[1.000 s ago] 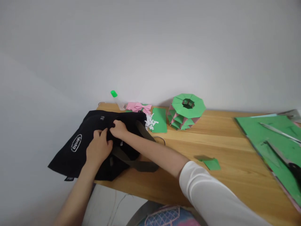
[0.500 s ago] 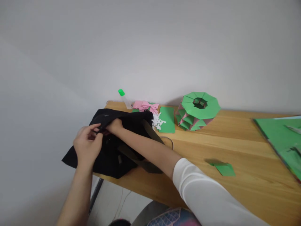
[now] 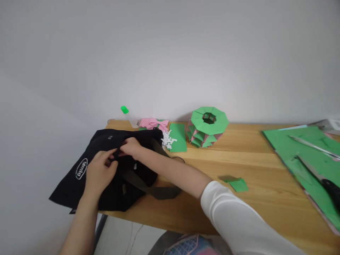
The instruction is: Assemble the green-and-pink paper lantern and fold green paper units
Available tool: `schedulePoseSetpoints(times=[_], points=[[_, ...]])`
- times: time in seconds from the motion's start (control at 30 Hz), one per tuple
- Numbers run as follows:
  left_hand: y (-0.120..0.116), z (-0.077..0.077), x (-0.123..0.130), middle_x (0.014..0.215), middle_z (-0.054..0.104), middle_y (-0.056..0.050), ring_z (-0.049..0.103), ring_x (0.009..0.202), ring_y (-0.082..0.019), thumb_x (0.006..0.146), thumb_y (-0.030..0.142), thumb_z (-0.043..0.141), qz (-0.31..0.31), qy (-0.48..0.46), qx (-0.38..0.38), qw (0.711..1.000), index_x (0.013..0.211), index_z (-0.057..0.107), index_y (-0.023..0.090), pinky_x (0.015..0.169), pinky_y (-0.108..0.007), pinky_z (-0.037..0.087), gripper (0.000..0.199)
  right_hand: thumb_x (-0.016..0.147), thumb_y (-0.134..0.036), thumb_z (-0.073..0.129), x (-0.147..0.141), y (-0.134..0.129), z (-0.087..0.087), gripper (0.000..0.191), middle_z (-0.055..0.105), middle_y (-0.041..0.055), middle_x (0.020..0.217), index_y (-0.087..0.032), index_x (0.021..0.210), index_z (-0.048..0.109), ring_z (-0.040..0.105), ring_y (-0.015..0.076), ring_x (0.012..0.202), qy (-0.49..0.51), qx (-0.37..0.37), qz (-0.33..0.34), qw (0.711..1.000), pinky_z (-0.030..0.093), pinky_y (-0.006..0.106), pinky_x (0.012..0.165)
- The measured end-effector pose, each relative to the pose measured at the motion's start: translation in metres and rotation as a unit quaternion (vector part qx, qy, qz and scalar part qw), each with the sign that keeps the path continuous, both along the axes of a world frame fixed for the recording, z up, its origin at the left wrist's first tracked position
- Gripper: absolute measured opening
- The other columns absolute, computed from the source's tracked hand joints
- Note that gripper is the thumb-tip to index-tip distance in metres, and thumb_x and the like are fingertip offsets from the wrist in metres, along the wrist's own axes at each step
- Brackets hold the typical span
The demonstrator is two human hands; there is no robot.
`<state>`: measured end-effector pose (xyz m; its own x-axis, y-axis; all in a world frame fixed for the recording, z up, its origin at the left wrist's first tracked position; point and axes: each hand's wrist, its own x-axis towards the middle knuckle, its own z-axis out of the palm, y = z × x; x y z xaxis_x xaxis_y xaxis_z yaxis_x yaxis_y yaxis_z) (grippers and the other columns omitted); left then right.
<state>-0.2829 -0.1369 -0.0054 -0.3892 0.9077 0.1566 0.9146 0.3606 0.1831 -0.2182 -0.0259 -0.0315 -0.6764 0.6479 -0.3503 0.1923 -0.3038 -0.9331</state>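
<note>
A black cloth bag (image 3: pixel 103 141) with a white printed logo lies at the table's left end, one dark strap (image 3: pixel 162 193) looped toward the front edge. My left hand (image 3: pixel 99 171) pinches the edge of its opening between thumb and fingers. Close beside it, my right hand (image 3: pixel 130 147) is closed at the same edge, its fingertips partly hidden by the fabric. Small pale pieces show on the dark cloth below my hands.
Behind the bag are a green-capped glue stick (image 3: pixel 129 115), a pink paper bow (image 3: pixel 156 124), white paper scraps (image 3: pixel 168 140) and green paper (image 3: pixel 177 138). Further right stand a green-and-pink folded-paper ring (image 3: pixel 208 125), a green paper piece (image 3: pixel 239 185) and scissors (image 3: pixel 318 177) on a green sheet (image 3: pixel 281 136).
My right hand has come out of the bag's opening to its edge, near my left. The bag's flap has spread left, showing the logo. The view has turned right.
</note>
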Motion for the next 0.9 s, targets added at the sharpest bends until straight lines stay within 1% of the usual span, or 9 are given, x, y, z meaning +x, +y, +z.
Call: schedulePoseSetpoints(times=[0.17, 0.27, 0.33, 0.43, 0.5, 0.67, 0.77, 0.87, 0.9], points=[[0.009, -0.013, 0.005, 0.097, 0.066, -0.008, 0.065, 0.082, -0.023, 0.08, 0.032, 0.041, -0.053, 0.025, -0.112, 0.992, 0.107, 0.068, 0.019, 0.07, -0.033, 0.052, 0.039, 0.09, -0.033, 0.055, 0.099, 0.017, -0.004, 0.027, 0.061, 0.0074, 0.114, -0.016, 0.112, 0.059, 0.061, 0.0187, 0.097, -0.113, 0.107, 0.019, 0.988, 0.053, 0.039, 0.083], [-0.003, -0.01, 0.025, 0.11, 0.063, -0.014, 0.059, 0.102, -0.03, 0.087, 0.037, 0.039, -0.074, 0.054, -0.105, 0.99, 0.11, 0.067, 0.015, 0.086, -0.041, 0.048, 0.042, 0.085, -0.024, 0.062, 0.148, 0.019, -0.002, 0.018, 0.064, 0.0075, 0.11, -0.014, 0.1, 0.064, 0.058, 0.0218, 0.106, -0.191, 0.178, 0.013, 0.965, 0.048, 0.039, 0.091], [-0.018, -0.009, 0.046, 0.119, 0.06, -0.017, 0.054, 0.112, -0.033, 0.089, 0.04, 0.04, -0.111, 0.089, -0.081, 0.986, 0.114, 0.065, 0.014, 0.091, -0.044, 0.045, 0.044, 0.084, -0.024, 0.063, 0.166, 0.016, -0.001, 0.017, 0.064, 0.0074, 0.11, -0.014, 0.098, 0.065, 0.058, 0.0228, 0.108, -0.238, 0.206, 0.022, 0.949, 0.046, 0.041, 0.093], [-0.042, -0.011, 0.074, 0.118, 0.062, -0.014, 0.055, 0.111, -0.031, 0.087, 0.049, 0.049, -0.229, 0.083, -0.105, 0.964, 0.114, 0.064, 0.016, 0.092, -0.042, 0.044, 0.045, 0.088, -0.03, 0.059, 0.174, 0.01, -0.003, 0.026, 0.06, 0.0076, 0.117, -0.016, 0.11, 0.06, 0.058, 0.0219, 0.107, -0.279, 0.221, 0.054, 0.933, 0.049, 0.044, 0.091], [-0.054, -0.013, 0.083, 0.115, 0.064, -0.013, 0.056, 0.11, -0.03, 0.079, 0.053, 0.059, -0.269, 0.061, -0.143, 0.951, 0.111, 0.065, 0.017, 0.094, -0.043, 0.043, 0.049, 0.089, -0.032, 0.057, 0.171, 0.008, -0.006, 0.031, 0.058, 0.0081, 0.121, -0.017, 0.116, 0.057, 0.058, 0.0219, 0.106, -0.286, 0.218, 0.072, 0.93, 0.05, 0.043, 0.089], [-0.062, -0.016, 0.085, 0.115, 0.063, -0.013, 0.056, 0.109, -0.031, 0.068, 0.04, 0.074, -0.237, 0.036, -0.16, 0.958, 0.111, 0.062, 0.017, 0.093, -0.044, 0.043, 0.051, 0.09, -0.033, 0.057, 0.163, 0.009, -0.01, 0.032, 0.058, 0.0079, 0.12, -0.017, 0.117, 0.056, 0.059, 0.0215, 0.103, -0.243, 0.162, 0.103, 0.951, 0.052, 0.041, 0.086], [-0.059, -0.02, 0.088, 0.106, 0.066, -0.012, 0.058, 0.104, -0.033, 0.064, 0.034, 0.075, -0.208, -0.051, -0.07, 0.974, 0.107, 0.065, 0.019, 0.091, -0.048, 0.043, 0.046, 0.09, -0.032, 0.056, 0.16, 0.009, -0.004, 0.029, 0.061, 0.0072, 0.113, -0.016, 0.114, 0.058, 0.062, 0.0189, 0.095, -0.192, 0.101, 0.106, 0.971, 0.054, 0.038, 0.08], [-0.054, -0.021, 0.087, 0.09, 0.069, -0.006, 0.063, 0.09, -0.025, 0.072, 0.036, 0.065, -0.183, -0.144, 0.029, 0.972, 0.079, 0.068, 0.022, 0.085, -0.041, 0.048, 0.016, 0.091, -0.03, 0.054, 0.158, 0.009, 0.005, 0.027, 0.062, 0.0062, 0.106, -0.014, 0.113, 0.057, 0.063, 0.0151, 0.085, -0.121, 0.05, 0.076, 0.988, 0.055, 0.033, 0.072], [-0.053, -0.02, 0.082, 0.085, 0.069, -0.004, 0.064, 0.085, -0.022, 0.075, 0.037, 0.06, -0.168, -0.157, 0.054, 0.972, 0.074, 0.066, 0.022, 0.081, -0.037, 0.05, 0.016, 0.091, -0.031, 0.054, 0.157, 0.01, 0.007, 0.028, 0.062, 0.0063, 0.106, -0.015, 0.114, 0.056, 0.063, 0.0154, 0.086, -0.102, 0.038, 0.062, 0.992, 0.055, 0.033, 0.072]])
